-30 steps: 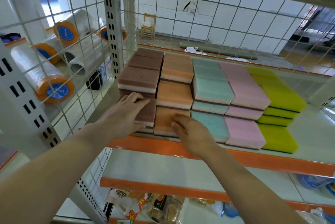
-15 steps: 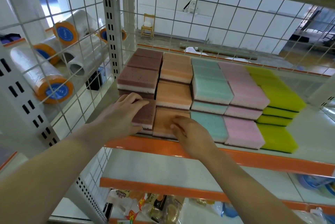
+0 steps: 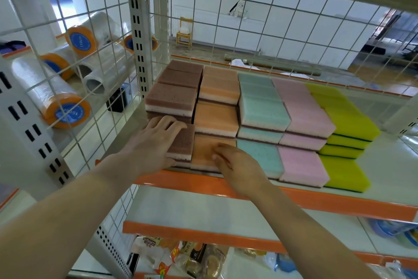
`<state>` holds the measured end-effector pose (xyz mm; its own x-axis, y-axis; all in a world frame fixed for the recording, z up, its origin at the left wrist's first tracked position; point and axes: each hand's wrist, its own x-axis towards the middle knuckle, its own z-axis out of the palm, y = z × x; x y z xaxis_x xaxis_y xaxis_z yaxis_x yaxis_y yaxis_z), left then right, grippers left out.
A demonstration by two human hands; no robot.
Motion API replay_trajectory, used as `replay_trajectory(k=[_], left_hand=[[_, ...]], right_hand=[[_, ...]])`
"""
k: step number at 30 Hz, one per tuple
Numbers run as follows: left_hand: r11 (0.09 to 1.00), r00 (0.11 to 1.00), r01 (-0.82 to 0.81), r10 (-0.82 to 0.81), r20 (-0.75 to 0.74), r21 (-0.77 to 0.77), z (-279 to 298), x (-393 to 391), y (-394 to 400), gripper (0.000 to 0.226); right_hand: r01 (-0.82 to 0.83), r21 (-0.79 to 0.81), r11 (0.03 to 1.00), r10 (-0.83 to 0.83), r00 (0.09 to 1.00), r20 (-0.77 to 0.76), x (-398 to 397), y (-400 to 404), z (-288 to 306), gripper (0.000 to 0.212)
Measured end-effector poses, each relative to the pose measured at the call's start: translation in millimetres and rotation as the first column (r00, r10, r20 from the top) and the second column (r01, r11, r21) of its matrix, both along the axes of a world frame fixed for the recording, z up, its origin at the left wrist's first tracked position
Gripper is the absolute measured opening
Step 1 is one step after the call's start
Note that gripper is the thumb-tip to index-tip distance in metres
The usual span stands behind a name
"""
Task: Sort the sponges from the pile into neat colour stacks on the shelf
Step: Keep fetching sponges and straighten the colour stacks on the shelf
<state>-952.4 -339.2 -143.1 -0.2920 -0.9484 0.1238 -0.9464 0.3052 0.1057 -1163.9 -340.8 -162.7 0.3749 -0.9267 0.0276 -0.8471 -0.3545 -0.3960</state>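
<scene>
We laid our left hand [image 3: 153, 143] flat, fingers straight, on the front brown sponge [image 3: 183, 143]; our right hand [image 3: 239, 165] pressed loosely curled fingertips on the front orange sponge [image 3: 203, 154], gripping nothing.

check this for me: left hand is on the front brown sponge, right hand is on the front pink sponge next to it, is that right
Not quite. The head view shows the left hand resting on the front brown sponge, as you say, but the right hand is on the front orange sponge next to it. The front pink sponge lies further right, untouched.
</scene>
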Motion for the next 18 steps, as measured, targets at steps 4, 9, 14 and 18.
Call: replay_trajectory(k=[4, 9, 14, 18], left_hand=[[1.000, 1.000, -0.011, 0.011, -0.029, 0.023, 0.3, 1.3, -2.5, 0.083], [0.999, 0.999, 0.033, -0.033, 0.007, 0.020, 1.1, -2.7, -7.7, 0.087], [0.999, 0.999, 0.020, -0.021, 0.036, 0.027, 1.7, -3.4, -9.7, 0.085], [1.000, 1.000, -0.003, 0.002, 0.013, 0.028, 0.8, 0.3, -8.2, 0.084]], right_hand=[[-0.002, 0.002, 1.000, 0.002, 1.000, 0.007, 0.1, 0.0, -1.1, 0.042], [0.001, 0.007, 1.000, -0.001, 1.000, 0.009, -0.7, -2.4, -3.9, 0.042], [-0.001, 0.008, 1.000, 0.001, 1.000, 0.012, -1.6, -3.0, -5.1, 0.042], [-0.004, 0.008, 1.000, 0.004, 1.000, 0.015, -1.8, -2.9, -6.0, 0.042]])
